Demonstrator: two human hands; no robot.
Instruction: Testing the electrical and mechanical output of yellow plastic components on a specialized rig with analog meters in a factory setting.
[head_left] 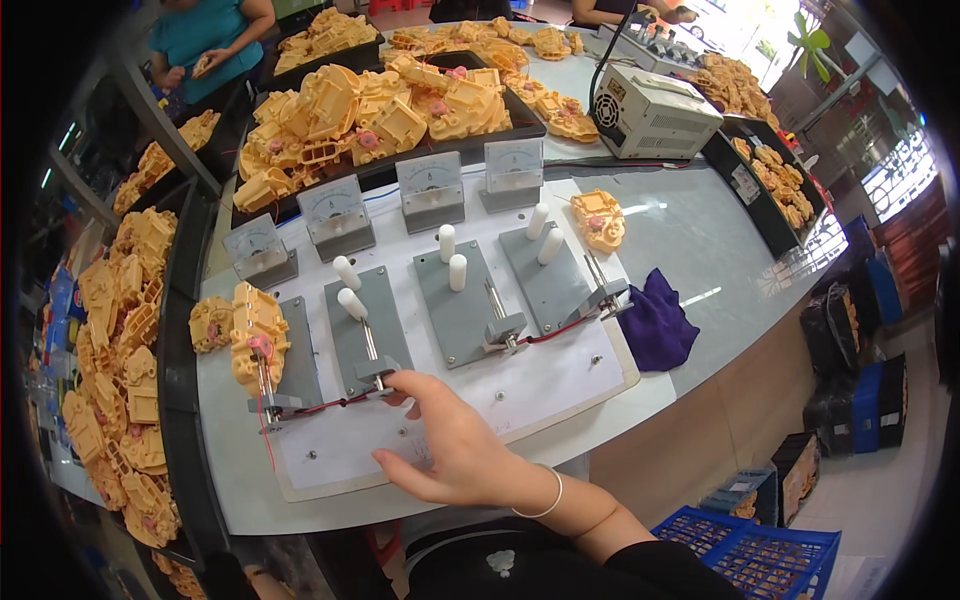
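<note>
On a white board (540,385) laid on the pale worktop (700,235), four grey test fixtures are set side by side, each with white handles and a small clamp at its near end. Only one hand is seen: the right hand (455,450), entering from the lower edge with a thin bangle at the wrist. Its grip is loose and open, nothing being held; the fingertips (400,385) are extended to the clamp (375,372) of the second fixture (367,328), touching it or just beside it. The left hand is not in view.

The leftmost fixture (296,350) is already loaded: a yellow plastic housing (258,335) with a pink gear is seated on it, with red wire running from its clamp. A second yellow part (211,324) lies touching it on the left. The second fixture and the two further right (462,300) (545,265) carry no housing, so, as far as can be judged, one station of four is filled and three are left. Another yellow housing (598,218) lies loose on the worktop beyond the right-hand fixture, near a purple cloth (655,322).

Behind the fixtures four needle meters (430,188) are lined up, and behind them black trays (520,130) are heaped with yellow housings. A grey power supply (655,112) stands to the right. More yellow parts are piled along the left edge. Another person in a teal top (205,35) is seen at the far left.
</note>
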